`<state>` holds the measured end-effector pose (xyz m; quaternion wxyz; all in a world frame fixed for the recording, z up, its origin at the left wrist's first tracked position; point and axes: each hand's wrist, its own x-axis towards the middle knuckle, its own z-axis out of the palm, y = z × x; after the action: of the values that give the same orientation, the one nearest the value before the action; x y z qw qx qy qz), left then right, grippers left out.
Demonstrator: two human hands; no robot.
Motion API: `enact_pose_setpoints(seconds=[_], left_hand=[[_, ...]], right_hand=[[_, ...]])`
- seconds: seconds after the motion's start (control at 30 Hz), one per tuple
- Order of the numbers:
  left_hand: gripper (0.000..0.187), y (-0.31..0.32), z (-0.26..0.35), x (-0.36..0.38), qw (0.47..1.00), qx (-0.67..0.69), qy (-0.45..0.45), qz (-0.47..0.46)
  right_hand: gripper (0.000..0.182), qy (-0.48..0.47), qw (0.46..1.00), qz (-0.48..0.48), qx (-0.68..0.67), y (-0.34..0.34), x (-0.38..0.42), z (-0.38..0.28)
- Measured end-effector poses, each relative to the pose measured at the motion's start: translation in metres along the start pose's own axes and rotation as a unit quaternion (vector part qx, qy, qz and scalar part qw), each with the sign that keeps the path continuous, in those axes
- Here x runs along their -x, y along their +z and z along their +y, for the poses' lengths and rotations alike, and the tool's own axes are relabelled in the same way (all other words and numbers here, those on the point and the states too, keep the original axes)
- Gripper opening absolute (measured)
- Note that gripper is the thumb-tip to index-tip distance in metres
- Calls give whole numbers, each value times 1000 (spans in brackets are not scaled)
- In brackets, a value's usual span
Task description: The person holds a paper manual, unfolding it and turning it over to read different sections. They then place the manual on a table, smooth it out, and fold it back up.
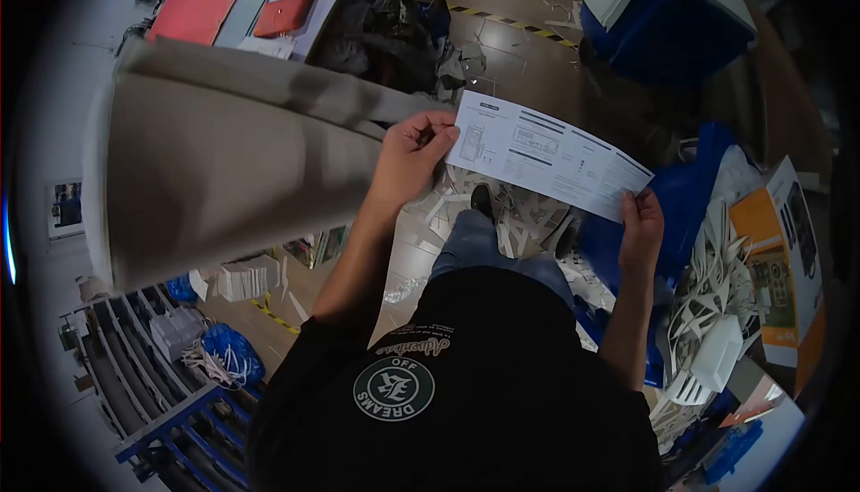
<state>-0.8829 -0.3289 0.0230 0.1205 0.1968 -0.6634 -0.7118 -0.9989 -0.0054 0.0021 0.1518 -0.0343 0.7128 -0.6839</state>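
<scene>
A long white printed sheet (pixel 546 154) is stretched between my two hands, its text and line drawings facing up. My left hand (pixel 419 154) pinches its left end between thumb and fingers. At the lower right corner, my right hand (pixel 641 223) grips the sheet, fingers closed on the edge. Just left of my left hand stands a large grey-beige panel or block (pixel 233 161). Below the sheet are my legs in blue jeans (pixel 488 241) and one dark shoe (pixel 482 199).
White paper strips (pixel 520 214) litter the floor. A blue bag (pixel 699 188) and heaped strips (pixel 708 286) lie right, beside an orange printed box (pixel 761 223). A white-and-blue bin (pixel 672 26) stands upper right; a blue rack (pixel 193 429) lower left; a red pouch (pixel 283 15) upper left.
</scene>
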Motion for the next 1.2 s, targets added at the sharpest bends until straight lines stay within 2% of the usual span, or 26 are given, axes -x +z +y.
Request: enact_pose_setpoints(seconds=[0.17,0.37,0.57,0.7,0.8,0.93,1.03,1.2], left_hand=[[14,5,13,-99,999,-3,-9,-51],[13,15,3,-208,999,-8,-13,-51],[14,-1,9,-336,999,-50,-11,-2],[15,-14,36,-412,996,-64,-45,39],[16,-31,54,-468,994,-61,-47,81],[18,-36,69,-527,984,-61,-79,146],[19,-45,58,-571,986,-39,-35,160],[17,-67,43,-678,982,3,-42,182]], right_hand=[[16,21,999,34,8,5,-73,-4],[16,39,999,33,-4,18,-181,3],[14,25,999,3,-47,60,-343,5],[14,42,996,-68,-51,92,-460,-19],[14,-18,991,-121,-58,121,-536,-40],[15,10,981,-185,-59,149,-623,-65],[14,12,980,-194,-34,173,-670,-80],[14,35,985,-168,-14,222,-770,-88]])
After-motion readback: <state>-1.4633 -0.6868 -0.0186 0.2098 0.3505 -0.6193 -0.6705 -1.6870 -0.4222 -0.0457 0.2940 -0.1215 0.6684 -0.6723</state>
